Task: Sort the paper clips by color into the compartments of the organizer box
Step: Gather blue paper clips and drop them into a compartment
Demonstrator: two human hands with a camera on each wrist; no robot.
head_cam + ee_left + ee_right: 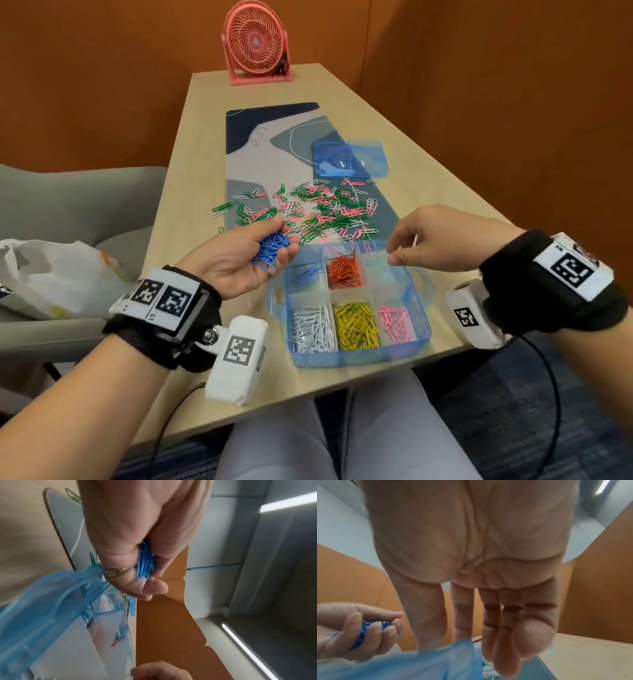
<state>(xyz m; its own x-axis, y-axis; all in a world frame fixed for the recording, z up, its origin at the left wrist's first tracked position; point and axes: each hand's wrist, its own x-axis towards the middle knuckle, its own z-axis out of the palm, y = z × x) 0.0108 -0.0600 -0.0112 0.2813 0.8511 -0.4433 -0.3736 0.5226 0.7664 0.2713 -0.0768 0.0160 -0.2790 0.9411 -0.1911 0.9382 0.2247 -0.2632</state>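
My left hand (255,251) is palm up just left of the blue see-through organizer box (359,356) and grips a bunch of blue paper clips (273,247) in curled fingers; the bunch of blue paper clips (145,562) shows in its fist. My right hand (397,245) hovers over the box's bare far-right compartment (387,274), its fingers (503,635) loose and holding nothing I can see. The far row has a few blue clips (308,274) and orange clips (343,270). White clips (312,329), yellow clips (356,325) and pink clips (397,322) fill the near row. Mixed green, pink and white clips (318,209) lie on the mat.
The box's blue lid (349,159) lies on the patterned mat (274,147) beyond the pile. A pink fan (256,48) stands at the table's far end. A white plastic bag (51,274) sits on a grey chair to the left. Orange walls close in both sides.
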